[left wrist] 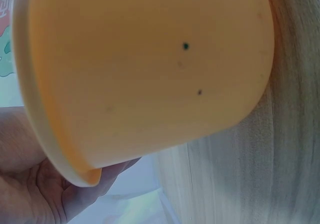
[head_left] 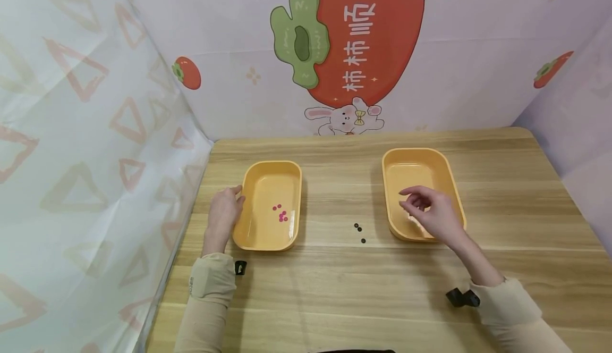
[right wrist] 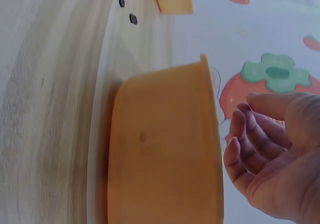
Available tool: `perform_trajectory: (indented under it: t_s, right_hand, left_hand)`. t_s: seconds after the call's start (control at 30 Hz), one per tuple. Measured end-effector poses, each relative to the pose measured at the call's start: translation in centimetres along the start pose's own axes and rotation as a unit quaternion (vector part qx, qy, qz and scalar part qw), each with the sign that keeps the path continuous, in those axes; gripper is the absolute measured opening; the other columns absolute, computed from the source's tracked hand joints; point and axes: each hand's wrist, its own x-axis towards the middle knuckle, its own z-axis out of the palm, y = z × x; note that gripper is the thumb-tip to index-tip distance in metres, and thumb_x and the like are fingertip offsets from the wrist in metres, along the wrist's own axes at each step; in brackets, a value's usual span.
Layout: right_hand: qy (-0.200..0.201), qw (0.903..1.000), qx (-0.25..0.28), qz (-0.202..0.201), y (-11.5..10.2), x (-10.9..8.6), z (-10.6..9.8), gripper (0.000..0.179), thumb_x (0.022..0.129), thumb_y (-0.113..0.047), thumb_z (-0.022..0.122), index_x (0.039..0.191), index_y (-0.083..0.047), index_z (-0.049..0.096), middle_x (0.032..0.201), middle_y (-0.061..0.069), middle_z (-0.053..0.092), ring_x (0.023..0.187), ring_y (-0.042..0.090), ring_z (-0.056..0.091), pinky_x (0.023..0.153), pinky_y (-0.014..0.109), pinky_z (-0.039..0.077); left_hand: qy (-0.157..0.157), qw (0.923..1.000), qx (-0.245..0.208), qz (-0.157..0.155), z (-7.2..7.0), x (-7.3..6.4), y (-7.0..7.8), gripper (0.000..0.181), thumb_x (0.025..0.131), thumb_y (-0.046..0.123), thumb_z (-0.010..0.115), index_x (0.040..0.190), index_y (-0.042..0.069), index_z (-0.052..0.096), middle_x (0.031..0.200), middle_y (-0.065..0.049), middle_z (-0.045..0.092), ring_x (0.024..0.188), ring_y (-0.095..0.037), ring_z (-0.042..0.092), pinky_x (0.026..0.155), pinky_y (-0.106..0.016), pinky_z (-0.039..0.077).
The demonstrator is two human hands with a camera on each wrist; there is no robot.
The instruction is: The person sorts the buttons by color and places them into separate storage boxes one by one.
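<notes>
My left hand is at the left wall of the left yellow bin, holding its rim between thumb and fingers. Several small pink button-like discs lie inside this bin. In the left wrist view, the bin's outer wall fills most of the picture and hides part of the fingers. Over the right yellow bin hovers my right hand, fingers loosely bent, thumb and index fingertip apart, nothing visible between them. The right wrist view shows that hand above the bin's rim.
Three small black button-like discs lie on the wooden table between the bins. A printed cloth stands behind the table, and another sheet hangs along its left side. Black devices sit at the wrists.
</notes>
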Motion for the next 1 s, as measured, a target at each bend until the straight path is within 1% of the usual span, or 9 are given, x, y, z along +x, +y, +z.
perform_trajectory:
  t_s: [0.13,0.2,0.37,0.5,0.63,0.73,0.83,0.93,1.0]
  right_hand:
    - [-0.026,0.9995,-0.014,-0.012,-0.8,-0.1,1.2,0.021,0.089,0.007,0.085,0.11,0.006,0.079,0.08,0.008,0.074,0.068,-0.005,0.057,0.06,0.013,0.05]
    - [-0.041,0.999,-0.014,-0.009,-1.0,-0.2,1.7,0.021,0.089,0.008,0.084,0.109,0.006,0.078,0.081,0.008,0.074,0.069,-0.005,0.057,0.061,0.014,0.051]
    - [-0.076,0.997,-0.016,0.003,-1.7,0.2,3.2,0.021,0.091,0.009,0.082,0.111,0.01,0.077,0.084,0.012,0.076,0.072,-0.003,0.059,0.063,0.017,0.053]
    - [-0.102,0.9946,-0.018,-0.005,-2.6,0.8,4.1,0.02,0.091,0.007,0.082,0.111,0.01,0.078,0.087,0.011,0.079,0.077,0.003,0.065,0.066,0.018,0.057]
    - [-0.145,0.9893,-0.019,-0.009,-3.5,1.0,5.2,0.022,0.092,0.006,0.082,0.113,0.012,0.077,0.088,0.011,0.08,0.08,0.012,0.071,0.069,0.022,0.061]
    - [-0.173,0.9837,-0.051,0.0,-4.0,0.8,6.2,0.021,0.093,0.005,0.08,0.113,0.012,0.076,0.087,0.009,0.079,0.079,0.012,0.072,0.069,0.023,0.061]
    - [-0.185,0.9775,-0.099,0.023,-4.3,0.2,7.4,0.021,0.095,0.003,0.079,0.113,0.013,0.076,0.082,0.006,0.077,0.073,0.009,0.067,0.065,0.023,0.057]
    - [-0.178,0.973,-0.137,0.05,-4.5,-0.5,8.8,0.023,0.096,0.001,0.078,0.115,0.012,0.075,0.076,0.004,0.073,0.067,0.009,0.061,0.062,0.026,0.054]
    - [-0.166,0.9707,-0.164,0.059,-4.6,-0.9,9.6,0.023,0.096,-0.003,0.08,0.115,0.01,0.076,0.078,0.004,0.072,0.066,0.01,0.06,0.061,0.029,0.054]
  left_hand:
    - [0.0,1.0,0.003,0.0,0.0,0.0,-0.1,0.043,0.112,0.011,0.061,0.152,-0.004,0.061,0.152,-0.028,0.063,0.139,-0.049,0.062,0.115,-0.06,0.054]
    - [-0.001,1.0,0.005,0.001,0.0,0.0,-0.1,0.043,0.112,0.011,0.061,0.152,-0.004,0.061,0.152,-0.028,0.063,0.139,-0.049,0.063,0.115,-0.06,0.055]
    - [-0.005,1.0,0.003,-0.002,0.0,0.0,-0.1,0.043,0.112,0.011,0.06,0.153,-0.004,0.061,0.153,-0.027,0.063,0.14,-0.049,0.062,0.115,-0.059,0.055]
    - [-0.006,1.0,0.0,-0.004,-0.1,-0.1,-0.1,0.043,0.112,0.011,0.061,0.153,-0.004,0.06,0.153,-0.027,0.063,0.14,-0.049,0.062,0.114,-0.059,0.055]
    - [-0.006,1.0,-0.003,-0.004,-0.1,0.0,-0.1,0.044,0.111,0.011,0.062,0.153,-0.003,0.06,0.153,-0.027,0.063,0.14,-0.049,0.062,0.113,-0.06,0.056]
    - [-0.003,1.0,-0.005,0.001,-0.1,0.0,-0.2,0.044,0.111,0.011,0.062,0.152,-0.004,0.061,0.152,-0.028,0.063,0.139,-0.05,0.063,0.113,-0.06,0.056]
    - [0.0,1.0,-0.006,0.005,-0.1,0.0,-0.3,0.043,0.111,0.011,0.061,0.152,-0.004,0.061,0.152,-0.028,0.063,0.138,-0.05,0.063,0.111,-0.06,0.057]
    - [-0.002,0.9999,-0.012,0.002,-0.1,0.1,-0.3,0.044,0.112,0.011,0.061,0.153,-0.004,0.06,0.153,-0.027,0.062,0.138,-0.049,0.063,0.111,-0.059,0.057]
    - [-0.003,0.9999,-0.013,0.001,-0.1,0.1,-0.3,0.044,0.112,0.012,0.061,0.153,-0.004,0.06,0.154,-0.027,0.062,0.139,-0.048,0.064,0.111,-0.059,0.057]
